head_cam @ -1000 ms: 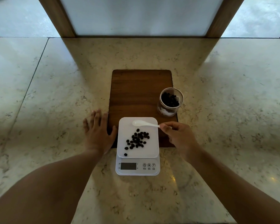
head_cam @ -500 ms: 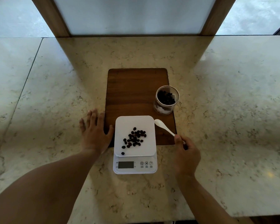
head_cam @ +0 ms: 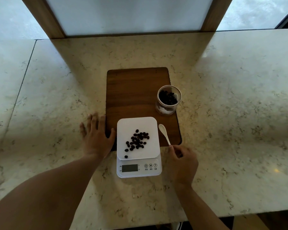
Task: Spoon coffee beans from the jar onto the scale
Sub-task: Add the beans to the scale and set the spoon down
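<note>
A white digital scale (head_cam: 145, 125) sits at the near edge of a wooden board (head_cam: 136, 90), with a loose pile of dark coffee beans (head_cam: 137, 141) on its platform. An open glass jar (head_cam: 168, 100) holding more beans stands on the board's right side. A white spoon (head_cam: 164, 132) lies on the board just right of the scale, bowl pointing away. My right hand (head_cam: 183, 163) pinches the near end of its handle. My left hand (head_cam: 96, 135) rests flat on the counter, fingers spread, thumb touching the board's left edge.
The marble counter (head_cam: 231, 113) stretches wide on both sides; its near edge runs at lower right. A wood-framed panel (head_cam: 131, 15) stands at the back. The scale's display and buttons (head_cam: 138, 167) face me.
My right hand carried the spoon off the scale's platform to the right and set its bowl down on the board. The left hand stayed put.
</note>
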